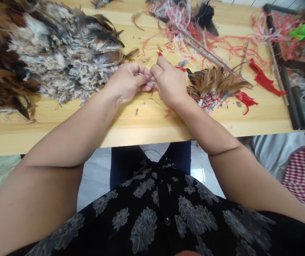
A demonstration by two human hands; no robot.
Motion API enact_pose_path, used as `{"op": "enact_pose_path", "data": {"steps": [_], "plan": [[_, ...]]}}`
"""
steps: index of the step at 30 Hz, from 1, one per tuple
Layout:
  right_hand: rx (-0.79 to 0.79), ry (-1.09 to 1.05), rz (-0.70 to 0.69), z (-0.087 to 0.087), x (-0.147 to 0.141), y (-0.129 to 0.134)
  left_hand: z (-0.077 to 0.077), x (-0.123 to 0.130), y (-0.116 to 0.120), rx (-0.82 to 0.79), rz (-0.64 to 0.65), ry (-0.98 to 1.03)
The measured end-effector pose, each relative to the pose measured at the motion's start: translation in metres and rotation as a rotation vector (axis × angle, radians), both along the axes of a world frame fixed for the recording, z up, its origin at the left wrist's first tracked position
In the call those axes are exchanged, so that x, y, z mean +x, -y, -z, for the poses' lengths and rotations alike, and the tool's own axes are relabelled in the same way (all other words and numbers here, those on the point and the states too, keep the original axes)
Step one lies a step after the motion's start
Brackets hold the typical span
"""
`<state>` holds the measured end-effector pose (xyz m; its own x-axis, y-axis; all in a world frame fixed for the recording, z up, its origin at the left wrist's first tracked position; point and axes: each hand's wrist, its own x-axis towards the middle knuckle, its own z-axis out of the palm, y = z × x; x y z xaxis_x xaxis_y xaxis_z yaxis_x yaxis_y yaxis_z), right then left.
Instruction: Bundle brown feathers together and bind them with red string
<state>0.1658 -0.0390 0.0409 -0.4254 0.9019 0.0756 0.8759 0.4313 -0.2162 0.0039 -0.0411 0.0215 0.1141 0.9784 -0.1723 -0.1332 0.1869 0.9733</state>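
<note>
My left hand is closed in a pinch, its fingertips meeting those of my right hand over the table. Between them shows a small greyish, fluffy feather end, mostly covered by fingers. My right hand is closed too, and a bit of red string pokes out above its fist. Close to my left hand spreads a large heap of grey and brown feathers. Just right of my right hand lies a bundle of brown feathers with red string wound across its grey base.
Behind my hands are tangled pink and white plastic strands and thin sticks. Red string bunches lie farther right. A dark-framed tray holds more strands and a bright green piece. The wooden table's front edge is near my body.
</note>
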Motion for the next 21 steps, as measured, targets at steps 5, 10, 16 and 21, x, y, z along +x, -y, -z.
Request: {"op": "enact_pose_path", "data": {"steps": [5, 10, 16, 21], "plan": [[0.057, 0.003, -0.016, 0.004, 0.000, -0.002, -0.002, -0.005, -0.001, -0.052, 0.021, 0.055], [0.065, -0.081, -0.095, 0.007, 0.002, -0.004, -0.003, -0.009, -0.002, -0.064, 0.047, 0.046], [0.022, -0.005, -0.070, 0.003, 0.003, 0.001, -0.002, -0.013, -0.003, -0.066, 0.048, 0.040], [-0.023, -0.339, 0.013, 0.021, 0.011, -0.014, -0.002, -0.011, -0.005, -0.042, -0.033, 0.061]]}}
